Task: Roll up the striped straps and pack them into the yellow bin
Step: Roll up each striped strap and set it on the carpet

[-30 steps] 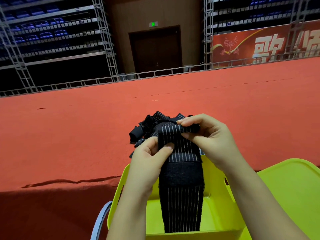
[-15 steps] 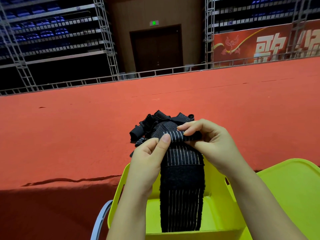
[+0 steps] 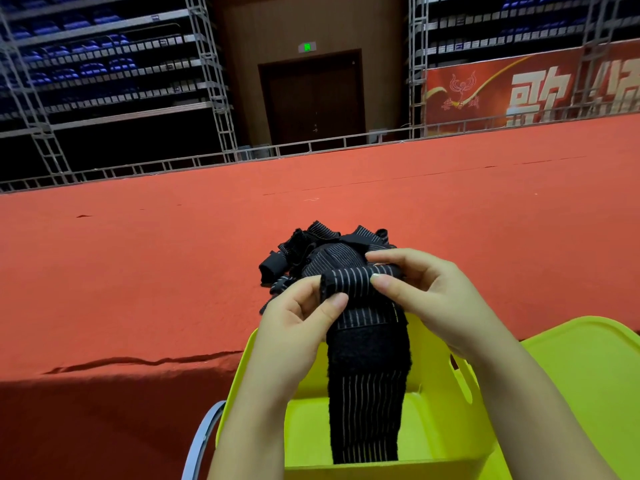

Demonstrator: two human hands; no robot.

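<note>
A black strap with thin white stripes (image 3: 367, 393) hangs down into the yellow bin (image 3: 450, 431), its top end curled into a small roll. My left hand (image 3: 298, 317) pinches the roll's left end between thumb and fingers. My right hand (image 3: 426, 292) grips the roll's right end, fingers curled over the top. Behind my hands a heap of more striped straps (image 3: 311, 251) lies on the red carpet.
A yellow lid or second bin (image 3: 595, 368) lies at the right. A grey curved rim (image 3: 204, 438) shows at the bin's lower left. The red carpeted platform (image 3: 138, 271) has a front edge just left of the bin; railings and bleachers stand far behind.
The strap's top end has been rolled further between both hands, and the hanging tail has risen a little in the bin.
</note>
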